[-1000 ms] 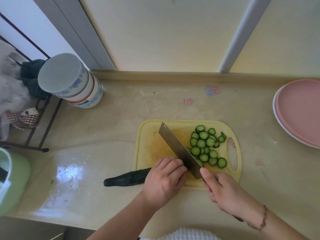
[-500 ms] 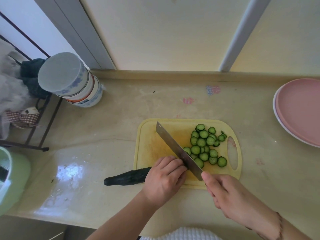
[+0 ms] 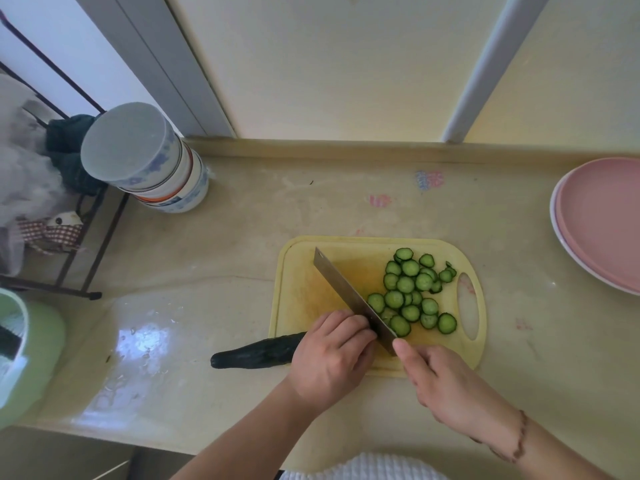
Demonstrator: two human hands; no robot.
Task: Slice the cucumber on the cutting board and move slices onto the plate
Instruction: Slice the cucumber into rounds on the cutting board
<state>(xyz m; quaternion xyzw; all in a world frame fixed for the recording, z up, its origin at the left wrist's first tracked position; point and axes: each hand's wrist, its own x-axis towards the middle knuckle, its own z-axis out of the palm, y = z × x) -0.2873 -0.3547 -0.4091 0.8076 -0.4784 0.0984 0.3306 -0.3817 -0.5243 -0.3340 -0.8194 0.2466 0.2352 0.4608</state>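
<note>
My left hand curls knuckles-up, fingers clenched over the cucumber at the cutting board edge. Right hand grasps the knife; slices beside blade.

A single head-worn wide-angle camera looks steeply down and forward over the countertop from its near edge, close above the cutting board set toward the near right, reaching to the back wall, with straight lines bowed at the frame's margins
</note>
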